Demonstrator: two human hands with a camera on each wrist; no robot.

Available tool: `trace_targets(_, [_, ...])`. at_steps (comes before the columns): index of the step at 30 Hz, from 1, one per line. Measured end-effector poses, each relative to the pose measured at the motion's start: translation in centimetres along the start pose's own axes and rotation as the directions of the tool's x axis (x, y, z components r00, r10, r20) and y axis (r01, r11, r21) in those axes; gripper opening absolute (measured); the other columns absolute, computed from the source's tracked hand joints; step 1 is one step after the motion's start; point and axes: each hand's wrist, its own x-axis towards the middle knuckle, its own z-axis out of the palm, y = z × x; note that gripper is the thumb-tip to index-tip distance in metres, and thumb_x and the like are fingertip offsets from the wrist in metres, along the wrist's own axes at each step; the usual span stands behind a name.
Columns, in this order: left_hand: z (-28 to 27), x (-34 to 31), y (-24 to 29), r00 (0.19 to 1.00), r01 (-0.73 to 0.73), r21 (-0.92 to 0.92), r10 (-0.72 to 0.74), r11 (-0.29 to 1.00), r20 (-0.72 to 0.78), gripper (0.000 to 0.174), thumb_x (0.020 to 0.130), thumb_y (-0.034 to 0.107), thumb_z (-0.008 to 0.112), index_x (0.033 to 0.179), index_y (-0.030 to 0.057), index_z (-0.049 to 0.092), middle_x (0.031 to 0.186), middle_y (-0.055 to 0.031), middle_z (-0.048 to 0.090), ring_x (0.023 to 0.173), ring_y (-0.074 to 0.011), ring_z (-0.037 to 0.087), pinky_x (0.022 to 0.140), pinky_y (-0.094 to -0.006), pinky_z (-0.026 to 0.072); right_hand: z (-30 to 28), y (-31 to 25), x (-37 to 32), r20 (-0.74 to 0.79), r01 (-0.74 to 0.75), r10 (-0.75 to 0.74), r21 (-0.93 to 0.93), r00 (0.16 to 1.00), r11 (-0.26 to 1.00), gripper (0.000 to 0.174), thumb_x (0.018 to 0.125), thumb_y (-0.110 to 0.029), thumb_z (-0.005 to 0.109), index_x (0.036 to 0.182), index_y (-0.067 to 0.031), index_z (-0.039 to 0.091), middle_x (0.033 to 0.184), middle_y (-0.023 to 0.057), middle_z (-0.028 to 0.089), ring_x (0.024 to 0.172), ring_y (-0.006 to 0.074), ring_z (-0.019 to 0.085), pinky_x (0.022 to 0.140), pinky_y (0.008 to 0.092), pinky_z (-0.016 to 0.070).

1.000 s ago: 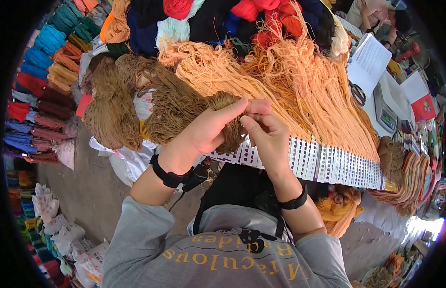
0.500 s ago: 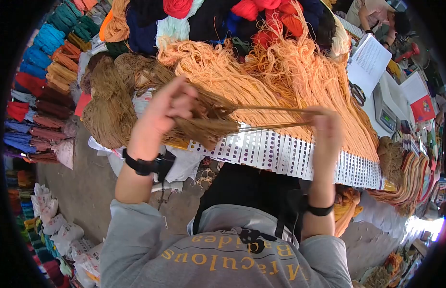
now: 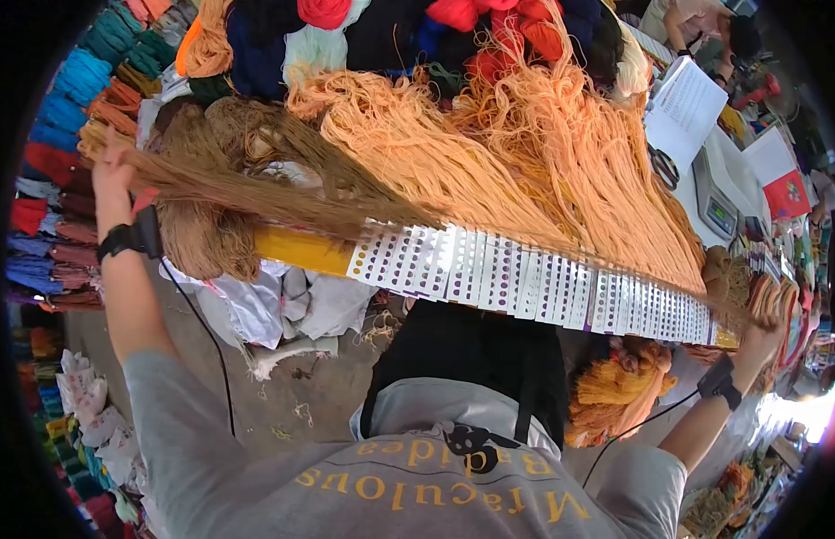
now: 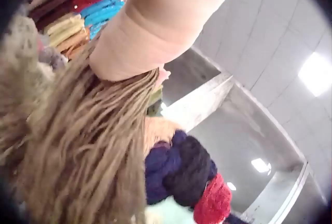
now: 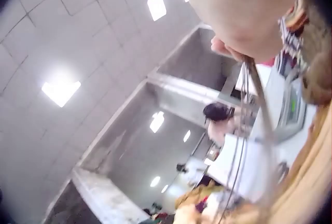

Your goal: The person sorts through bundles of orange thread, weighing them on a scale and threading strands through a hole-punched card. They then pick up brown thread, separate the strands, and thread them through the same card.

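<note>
A skein of brown yarn (image 3: 282,193) stretches between my two widely spread hands, across the front of the table. My left hand (image 3: 114,171) grips its thick end at the far left; in the left wrist view the strands (image 4: 98,141) hang down in a broad bunch from under that hand (image 4: 140,47). My right hand (image 3: 759,343), far out to the right, holds the other end, where only a few thin strands run. The right wrist view has these strands (image 5: 259,94) coming out from below the hand (image 5: 244,22), blurred.
Peach yarn (image 3: 579,171) lies fanned over the table, its ends along white punched cards (image 3: 489,274). Other brown skeins (image 3: 202,225) lie at left. Scissors (image 3: 662,168), a scale (image 3: 715,193) and papers (image 3: 687,103) are at right. Another person (image 3: 700,31) is at the far right.
Both hands have moved far apart, the left to the left and the right to the right. The brown yarn, bunched between them before, is now drawn out long.
</note>
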Motion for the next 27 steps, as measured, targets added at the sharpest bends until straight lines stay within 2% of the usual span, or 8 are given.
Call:
trace_targets(3, [14.2,-3.3,-2.1,0.966,-0.238,-0.076,0.244,0.968,0.084,0.047,0.095,0.014,0.045,0.137,-0.0013,0.032,0.089,-0.0064,0.059,0.053,-0.0059,0.037,0.064,-0.0202,0.0427,1.2,-6.0,0.3,-0.116,-0.066,0.087,0.177,0.989,0.982,0.007,0.084,-0.005,0.054,0.091,-0.0043,0.055,0.081,0.0012,0.052,0.07,0.0104,0.047,0.062,0.0205,0.0393])
trace_targets(5, [23.8,-6.5,-9.0,0.926,-0.007,-0.265,0.106,0.964,0.361,0.046,0.092,0.015,0.05,0.132,-0.0026,0.037,0.089,-0.006,0.059,0.056,-0.0062,0.04,0.065,-0.0209,0.0431,9.0,-13.9,-4.6,-0.005,-0.052,0.053,0.092,0.999,0.994,0.007,0.087,-0.01,0.053,0.091,-0.0052,0.057,0.079,0.0008,0.053,0.068,0.0095,0.049,0.061,0.0222,0.0396])
trace_targets(6, [26.8,-7.8,-12.8,0.992,-0.102,0.023,0.1,0.995,0.074,0.046,0.089,0.015,0.055,0.129,-0.0024,0.04,0.088,-0.0054,0.058,0.06,-0.0089,0.046,0.066,-0.0219,0.0432,13.2,-17.4,-7.2,0.09,-0.031,0.025,0.064,0.996,0.997,0.008,0.089,-0.012,0.053,0.091,-0.0057,0.057,0.077,0.0006,0.054,0.067,0.0091,0.05,0.06,0.0231,0.0397])
trace_targets(7, [30.0,-9.5,-17.1,0.99,0.11,-0.107,-0.119,0.988,-0.077,0.042,0.085,0.015,0.06,0.122,-0.0011,0.047,0.085,-0.0051,0.058,0.064,-0.012,0.052,0.064,-0.0239,0.0452,17.0,-20.6,-9.8,0.185,0.003,-0.013,0.052,0.983,0.999,0.01,0.09,-0.014,0.053,0.091,-0.0061,0.058,0.076,0.0005,0.055,0.066,0.0086,0.051,0.06,0.024,0.0399])
trace_targets(8, [30.4,-11.1,-21.0,0.95,0.283,0.01,-0.282,0.959,0.132,0.033,0.087,0.014,0.057,0.116,-0.0005,0.054,0.094,-0.0072,0.062,0.069,-0.0119,0.057,0.063,-0.0239,0.0483,20.4,-19.9,-12.7,0.383,-0.043,-0.056,0.243,0.922,0.969,0.01,0.09,-0.01,0.051,0.095,-0.0046,0.057,0.076,0.0007,0.056,0.068,0.0088,0.053,0.06,0.0246,0.042])
trace_targets(15, [32.4,-19.8,-37.2,0.336,0.932,0.14,-0.942,0.333,0.003,0.036,0.094,0.032,0.049,0.12,0.007,0.052,0.112,-0.0065,0.06,0.09,-0.0221,0.063,0.071,-0.0343,0.0531,35.1,-25.5,-27.8,0.88,-0.521,0.059,0.223,0.471,0.824,0.01,0.085,-0.007,0.055,0.088,0.0018,0.06,0.066,0.0047,0.06,0.057,0.0092,0.054,0.054,0.0226,0.0439])
trace_targets(20, [33.3,-20.3,-38.8,0.329,0.94,0.129,-0.941,0.317,-0.079,0.024,0.091,0.023,0.055,0.109,0.007,0.056,0.093,-0.0065,0.062,0.068,-0.0166,0.063,0.052,-0.0275,0.051,37.5,-24.7,-29.6,0.85,-0.358,0.094,0.116,0.518,0.926,0.012,0.087,-0.01,0.057,0.087,0.0004,0.062,0.064,0.0022,0.059,0.054,0.0083,0.053,0.051,0.0231,0.0423])
trace_targets(27, [33.4,-21.1,-42.5,0.755,0.493,0.651,-0.656,0.577,0.009,0.019,0.078,0.002,0.064,0.093,0.0011,0.053,0.068,-0.0027,0.055,0.045,-0.0089,0.049,0.038,-0.0218,0.0358,37.5,-24.3,-30.0,0.804,-0.358,0.11,0.133,0.584,0.924,0.014,0.086,-0.015,0.059,0.086,-0.0018,0.063,0.064,0.0016,0.061,0.055,0.009,0.054,0.054,0.0241,0.0438])
